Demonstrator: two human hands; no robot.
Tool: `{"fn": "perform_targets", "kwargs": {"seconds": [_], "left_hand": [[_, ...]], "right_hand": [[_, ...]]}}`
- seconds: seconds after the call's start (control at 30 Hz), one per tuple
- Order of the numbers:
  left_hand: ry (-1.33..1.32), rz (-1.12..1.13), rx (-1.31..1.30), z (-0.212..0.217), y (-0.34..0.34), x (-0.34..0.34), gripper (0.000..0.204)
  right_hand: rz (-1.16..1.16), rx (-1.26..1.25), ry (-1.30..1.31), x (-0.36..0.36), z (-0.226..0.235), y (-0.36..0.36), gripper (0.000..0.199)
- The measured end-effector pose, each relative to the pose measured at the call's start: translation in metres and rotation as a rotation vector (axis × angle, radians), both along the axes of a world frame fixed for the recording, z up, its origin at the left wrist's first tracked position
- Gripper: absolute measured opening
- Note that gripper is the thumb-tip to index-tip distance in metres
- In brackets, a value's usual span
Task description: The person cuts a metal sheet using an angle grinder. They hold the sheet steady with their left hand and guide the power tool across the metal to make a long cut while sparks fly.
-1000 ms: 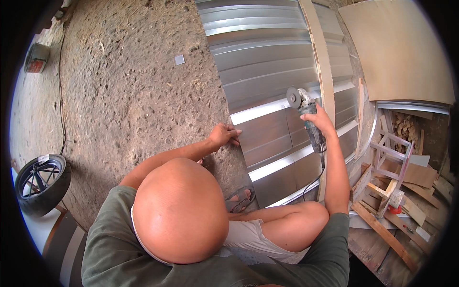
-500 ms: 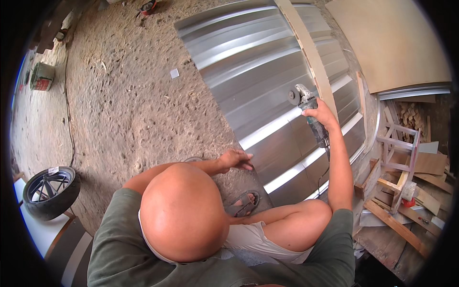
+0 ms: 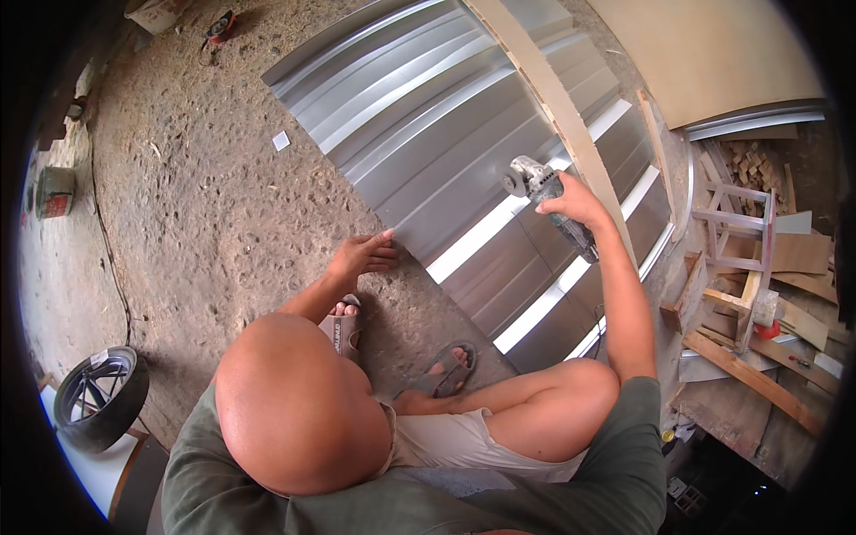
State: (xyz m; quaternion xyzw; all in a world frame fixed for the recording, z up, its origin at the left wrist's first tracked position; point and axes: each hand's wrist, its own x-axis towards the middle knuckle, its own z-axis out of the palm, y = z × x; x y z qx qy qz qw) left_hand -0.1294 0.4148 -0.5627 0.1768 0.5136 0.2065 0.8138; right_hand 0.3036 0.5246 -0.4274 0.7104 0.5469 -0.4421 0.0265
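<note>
Two hands busy — right hand point(image 3: 575, 201) clenched round angle grinder point(image 3: 544, 201); left hand point(image 3: 361, 256) flat, fingers released, on metal sheet point(image 3: 428, 143) edge.

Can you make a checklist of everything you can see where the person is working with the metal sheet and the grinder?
Surface: rough dirt ground with the ribbed metal sheet lying flat on it.
Job's things: grinder above the sheet; a long wooden plank lies across the sheet.
Clutter: wood offcuts, a small wooden frame, a wheel, a tin.
Hands: left hand at the sheet's near edge, fingers spread; right hand wrapped around the grinder.
Cables: a thin dark cord across the ground at left; the grinder's lead cannot be followed.
Surroundings: a big flat board beyond the sheet.
</note>
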Motion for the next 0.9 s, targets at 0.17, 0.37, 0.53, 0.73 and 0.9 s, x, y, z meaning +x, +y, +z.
{"fn": "perform_targets", "kwargs": {"seconds": [0.17, 0.37, 0.53, 0.73, 0.9], "left_hand": [[-0.005, 0.113, 0.02, -0.005, 0.007, 0.017, 0.05], [-0.032, 0.045, 0.019, -0.015, 0.014, 0.022, 0.039], [-0.019, 0.098, 0.034, -0.008, 0.014, 0.029, 0.029], [-0.018, 0.081, 0.041, -0.015, 0.014, 0.029, 0.034], [-0.025, 0.093, 0.04, -0.012, 0.014, 0.028, 0.032]], "right_hand": [[0.019, -0.009, -0.005, -0.002, -0.004, -0.001, 0.077], [0.04, 0.014, -0.059, 0.005, -0.015, -0.003, 0.078], [0.011, -0.038, -0.017, -0.005, -0.006, -0.004, 0.083], [0.0, -0.044, -0.019, -0.004, -0.005, -0.004, 0.079], [0.004, -0.049, 0.011, -0.007, -0.003, -0.003, 0.078]]}}
